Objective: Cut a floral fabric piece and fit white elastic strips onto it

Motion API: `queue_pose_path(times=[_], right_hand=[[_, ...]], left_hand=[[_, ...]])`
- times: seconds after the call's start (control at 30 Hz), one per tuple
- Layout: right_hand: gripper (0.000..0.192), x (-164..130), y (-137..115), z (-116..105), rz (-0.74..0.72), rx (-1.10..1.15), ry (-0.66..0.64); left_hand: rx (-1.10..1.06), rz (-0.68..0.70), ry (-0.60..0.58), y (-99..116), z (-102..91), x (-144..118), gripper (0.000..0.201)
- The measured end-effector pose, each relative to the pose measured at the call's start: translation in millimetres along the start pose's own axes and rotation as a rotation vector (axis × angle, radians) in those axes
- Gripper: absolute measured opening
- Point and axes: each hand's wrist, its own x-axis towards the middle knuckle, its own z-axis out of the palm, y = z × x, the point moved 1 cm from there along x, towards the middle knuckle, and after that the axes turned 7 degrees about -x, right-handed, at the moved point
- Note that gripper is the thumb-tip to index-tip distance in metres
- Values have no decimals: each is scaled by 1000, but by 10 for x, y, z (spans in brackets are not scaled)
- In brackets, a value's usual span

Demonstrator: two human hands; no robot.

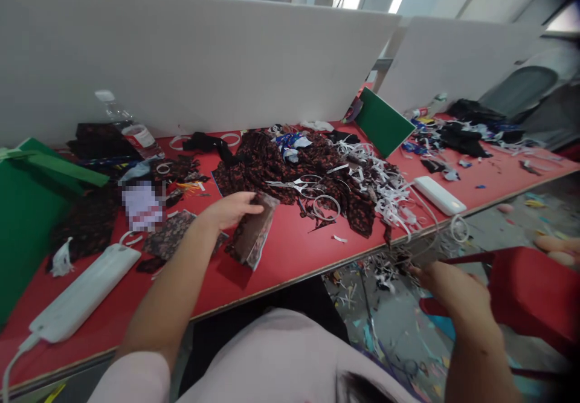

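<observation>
My left hand (pixel 229 208) grips a small piece of dark patterned fabric (pixel 254 231) and holds it upright on the red table (pixel 290 252). Beyond it lies a heap of dark red-patterned cloth (pixel 281 164) with silver scissors (pixel 296 183) and white elastic rings (pixel 326 206) on top. My right hand (pixel 446 291) is off the table's edge, low at the right, touching the rim of a red plastic chair (pixel 530 291) and thin white cords; its fingers are curled, and whether they grip anything is unclear.
A white power bank (pixel 84 294) with a cable lies at front left, another (pixel 438 194) at right. Green boards (pixel 27 209) (pixel 383 122), a water bottle (pixel 129 126), white paper strips (pixel 385 185) and scraps on the floor surround. White partitions (pixel 181 58) back the table.
</observation>
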Motion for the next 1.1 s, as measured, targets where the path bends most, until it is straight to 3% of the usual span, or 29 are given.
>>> queue_pose_path(times=[0.1, 0.17, 0.23, 0.3, 0.37, 0.43, 0.53, 0.63, 0.77, 0.87, 0.97, 1.1], right_hand=[[19, 49, -10, 116, 84, -161, -121], [29, 60, -109, 112, 72, -188, -173], [38, 54, -261, 58, 0, -163, -236], [40, 19, -475, -28, -131, -119, -189], [34, -58, -763, -113, -292, -91, -37], [26, -179, -1127, -163, -581, 16, 136], [22, -391, -1715, -152, -1030, 156, 254], [19, -543, -2242, -104, -1262, 172, 318], [21, -628, -2786, -86, -1331, 156, 388], [21, -659, -3056, -82, -1362, 108, 386], [19, -668, -3172, -64, -1369, 66, 363], [19, -632, -3136, -28, -1332, 46, 356]], left_hand=[[485, -31, -329, 18, 216, 276, 24], [816, 30, -432, 29, 358, 440, 32], [1019, 68, -377, 48, 456, 521, 45], [1135, 190, -211, 93, 491, 470, 54], [1211, 411, 25, 151, 454, 280, 45], [1216, 503, 224, 164, 342, -3, 28], [1189, 484, 341, 16, 99, -445, 22], [1236, 440, 293, -318, -113, -740, 21], [1254, 525, 242, -731, -211, -829, 25], [1268, 571, 255, -840, -191, -785, 26], [1288, 581, 238, -837, -159, -751, 25], [1296, 575, 235, -840, -138, -749, 26]])
